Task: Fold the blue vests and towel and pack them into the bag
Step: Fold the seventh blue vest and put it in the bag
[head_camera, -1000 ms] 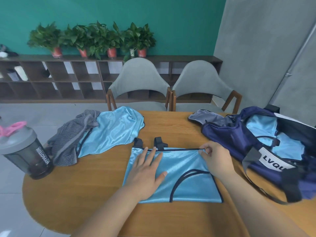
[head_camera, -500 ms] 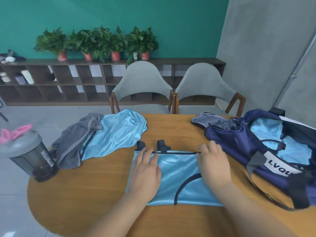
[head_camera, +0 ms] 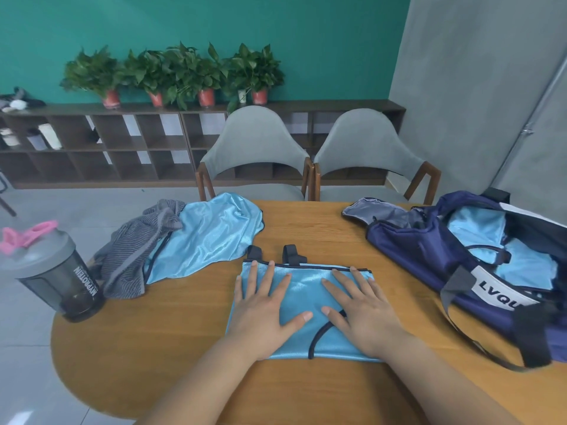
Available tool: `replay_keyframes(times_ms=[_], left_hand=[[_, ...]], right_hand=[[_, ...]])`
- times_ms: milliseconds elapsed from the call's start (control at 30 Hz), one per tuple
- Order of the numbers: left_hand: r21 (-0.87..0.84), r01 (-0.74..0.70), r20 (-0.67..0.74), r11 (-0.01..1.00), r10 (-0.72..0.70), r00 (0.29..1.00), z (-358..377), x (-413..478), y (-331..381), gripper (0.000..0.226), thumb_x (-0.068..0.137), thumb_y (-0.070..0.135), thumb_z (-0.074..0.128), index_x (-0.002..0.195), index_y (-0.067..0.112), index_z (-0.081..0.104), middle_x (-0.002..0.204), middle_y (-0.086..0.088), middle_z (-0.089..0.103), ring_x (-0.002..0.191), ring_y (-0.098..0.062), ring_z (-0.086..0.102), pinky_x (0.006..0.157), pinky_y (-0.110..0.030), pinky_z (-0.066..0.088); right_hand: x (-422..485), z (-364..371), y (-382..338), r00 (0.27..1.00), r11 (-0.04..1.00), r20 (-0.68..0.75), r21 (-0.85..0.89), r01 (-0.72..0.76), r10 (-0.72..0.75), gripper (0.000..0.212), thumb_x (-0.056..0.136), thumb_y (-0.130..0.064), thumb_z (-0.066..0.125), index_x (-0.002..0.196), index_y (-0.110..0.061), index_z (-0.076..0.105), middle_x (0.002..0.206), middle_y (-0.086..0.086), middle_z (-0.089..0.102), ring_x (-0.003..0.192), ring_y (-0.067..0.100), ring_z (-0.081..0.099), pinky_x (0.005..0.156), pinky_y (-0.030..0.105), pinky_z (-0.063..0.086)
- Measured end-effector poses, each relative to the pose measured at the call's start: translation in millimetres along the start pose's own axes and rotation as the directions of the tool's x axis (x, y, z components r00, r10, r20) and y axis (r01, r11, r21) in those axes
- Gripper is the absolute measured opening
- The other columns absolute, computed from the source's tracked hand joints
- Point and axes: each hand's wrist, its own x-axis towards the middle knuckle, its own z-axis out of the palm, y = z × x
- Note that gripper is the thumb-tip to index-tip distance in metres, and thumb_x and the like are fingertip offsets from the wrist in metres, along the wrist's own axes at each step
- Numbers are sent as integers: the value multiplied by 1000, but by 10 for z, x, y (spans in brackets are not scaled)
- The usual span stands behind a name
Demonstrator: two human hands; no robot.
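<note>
The folded blue vest is pressed flat at the centre of the table, with the left hand and right hand laid on it, fingers straight and spread. An unfolded vest and the grey towel are heaped at ten o'clock. The open bag is set at two o'clock.

The table is honey-brown wood. At its middle the vest is glossy sky blue with navy piping and black straps. At its left end, the second vest is the same blue, the towel is grey with fine darker stripes, and the bottle is smoky grey with white lettering and a pink loop. At its right end the bag is navy, lined grey, with a white label lettered in navy; the packed vests are sky blue. Beyond the table are grey chairs on brown frames, a teal wall and red pots.
</note>
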Motion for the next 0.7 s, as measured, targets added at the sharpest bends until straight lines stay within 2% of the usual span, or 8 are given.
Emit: replay_keyframes(times_ms=[67, 233, 367, 467, 600, 700], left_hand=[[14, -53, 1, 998, 53, 999, 8, -109, -22, 97, 83, 99, 9, 165, 48, -4, 171, 9, -28, 151, -23, -42, 127, -56, -13], [86, -139, 149, 987, 125, 981, -6, -128, -131, 98, 79, 102, 11, 159, 54, -20, 167, 9, -36, 149, -23, -44, 126, -56, -18], [88, -222, 179, 971, 204, 962, -95, -42, -338, 93, 84, 99, 16, 156, 57, -23, 166, 12, -39, 148, -19, -46, 127, -52, -17], [103, -264, 184, 959, 243, 953, -142, -29, -451, 92, 87, 97, 18, 157, 55, -23, 167, 13, -38, 147, -15, -47, 128, -49, -16], [65, -284, 145, 957, 272, 951, -195, -60, -332, 90, 91, 92, 18, 160, 49, -21, 166, 14, -37, 146, -11, -47, 129, -47, -15], [-6, -331, 62, 944, 331, 942, -200, -95, 80, 84, 98, 83, 16, 163, 43, -18, 168, 13, -35, 148, -10, -44, 128, -46, -16]], right_hand=[[-14, 2, 9, 1000, 1000, -10, 15, -4, 4, 75, 98, -79, 2, 165, -45, 2, 173, -17, -7, 157, 17, -24, 130, 46, -6], [-43, -2, 22, 1000, 1000, 11, 23, 14, -14, 76, 97, -81, 4, 165, -45, 2, 171, -20, -12, 157, 16, -26, 130, 46, -4], [-116, -3, 184, 1000, 986, -19, 169, 4, -1, 71, 100, -76, 14, 163, -45, 19, 170, -24, -4, 158, 5, -15, 130, 37, -1], [-178, 49, 371, 997, 973, -66, 231, -11, 27, 71, 99, -75, 11, 162, -45, 26, 168, -30, 0, 157, -1, -9, 131, 39, 2], [-174, -1, 526, 985, 948, -160, 317, -9, 63, 62, 104, -68, 13, 157, -45, 37, 168, -24, 17, 160, 7, 4, 130, 41, 10], [-46, -65, 583, 967, 942, -221, 332, -47, 126, 55, 109, -57, 21, 156, -40, 43, 166, -19, 30, 159, 11, 14, 129, 43, 16]])
